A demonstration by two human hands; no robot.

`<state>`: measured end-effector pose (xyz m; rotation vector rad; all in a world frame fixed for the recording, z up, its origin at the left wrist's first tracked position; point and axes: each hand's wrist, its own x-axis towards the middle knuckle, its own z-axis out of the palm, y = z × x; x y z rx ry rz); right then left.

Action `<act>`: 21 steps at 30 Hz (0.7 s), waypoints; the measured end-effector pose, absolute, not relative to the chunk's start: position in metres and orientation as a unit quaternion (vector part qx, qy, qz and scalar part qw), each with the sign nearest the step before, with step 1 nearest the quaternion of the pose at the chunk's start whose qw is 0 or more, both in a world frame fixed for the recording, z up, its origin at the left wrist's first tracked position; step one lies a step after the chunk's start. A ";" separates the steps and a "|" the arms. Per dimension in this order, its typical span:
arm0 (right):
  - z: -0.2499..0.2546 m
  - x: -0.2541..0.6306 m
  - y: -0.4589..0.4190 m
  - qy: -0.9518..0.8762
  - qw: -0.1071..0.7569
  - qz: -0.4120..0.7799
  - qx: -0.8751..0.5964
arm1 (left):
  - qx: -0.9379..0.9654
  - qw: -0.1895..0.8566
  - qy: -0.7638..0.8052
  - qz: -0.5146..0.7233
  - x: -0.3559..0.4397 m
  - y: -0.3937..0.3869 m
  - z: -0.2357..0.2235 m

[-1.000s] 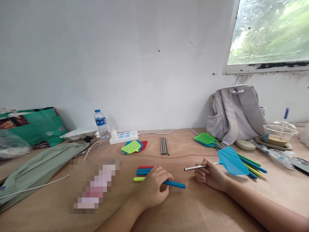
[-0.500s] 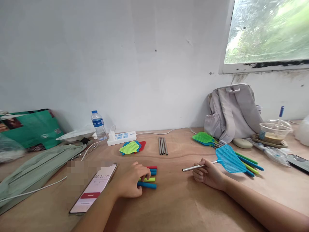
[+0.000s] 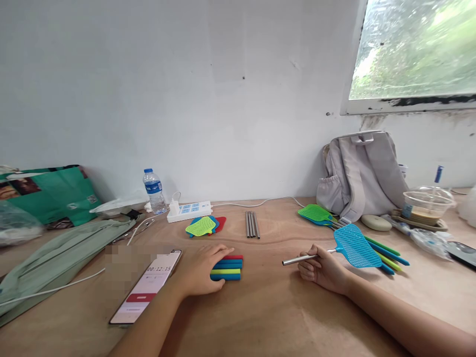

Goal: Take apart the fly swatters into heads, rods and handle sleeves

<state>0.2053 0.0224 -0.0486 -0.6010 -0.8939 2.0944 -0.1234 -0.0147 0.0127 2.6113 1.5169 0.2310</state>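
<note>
My left hand rests on the table with thumb and fingers spread around a row of coloured handle sleeves. Red, blue, yellow-green and another blue sleeve lie side by side, their left ends hidden by the hand. My right hand is closed around a blue fly swatter by its metal tube, whose bare end points left. Loose metal tubes lie together at the middle back. Swatter heads in yellow-green, blue and red overlap left of them.
Several swatters with a green head on top lie at the right, before a grey backpack. A phone lies left of my left hand. Behind stand a power strip and water bottle; a drink cup is far right.
My left fingers have spread out from a curled pose. The coloured sleeves now lie closer together, the nearest blue one moved back against the yellow-green. My right hand keeps its hold.
</note>
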 end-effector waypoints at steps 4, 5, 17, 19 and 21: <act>-0.050 0.206 0.023 -0.355 0.381 0.822 -0.230 | 0.857 0.087 0.506 0.050 -0.122 -0.011 0.001; -0.050 0.206 0.023 -0.356 0.378 0.824 -0.228 | 0.857 0.087 0.506 0.049 -0.120 -0.011 -0.001; -0.051 0.206 0.024 -0.363 0.370 0.826 -0.222 | 0.848 0.083 0.507 0.128 -0.094 -0.009 -0.015; -0.052 0.206 0.025 -0.369 0.370 0.823 -0.221 | 0.852 0.079 0.500 0.133 -0.095 -0.006 -0.016; -0.053 0.207 0.026 -0.372 0.371 0.822 -0.220 | 0.856 0.077 0.493 0.133 -0.096 -0.004 -0.015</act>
